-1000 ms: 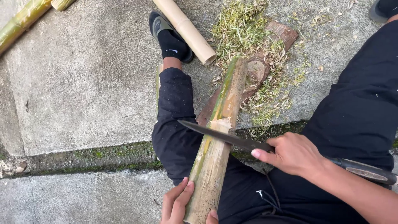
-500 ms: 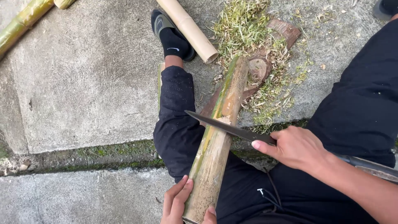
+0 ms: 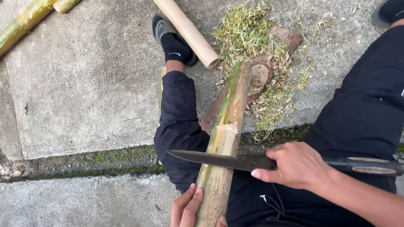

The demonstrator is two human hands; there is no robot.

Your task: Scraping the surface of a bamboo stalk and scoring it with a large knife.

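Observation:
A long bamboo pole (image 3: 229, 117), part green and part shaved pale, slants from my lap out to a wooden chopping block (image 3: 269, 73). My left hand (image 3: 187, 208) grips its near end at the bottom edge. My right hand (image 3: 296, 166) is closed on a long dark knife (image 3: 210, 159). Its blade lies across the pole, just below a freshly cut step in the skin. The knife's handle (image 3: 370, 166) sticks out to the right.
Green bamboo shavings (image 3: 252, 33) cover the block and the concrete around it. A pale peeled bamboo piece (image 3: 187, 29) lies by my left foot in a black sock (image 3: 170, 40). More green bamboo (image 3: 25, 21) lies at top left. A mossy seam (image 3: 105, 162) crosses the concrete.
The knife has slid down the pole toward me, and a strip of green skin has come off, leaving a pale shaved patch. My left hand stays on the pole's near end.

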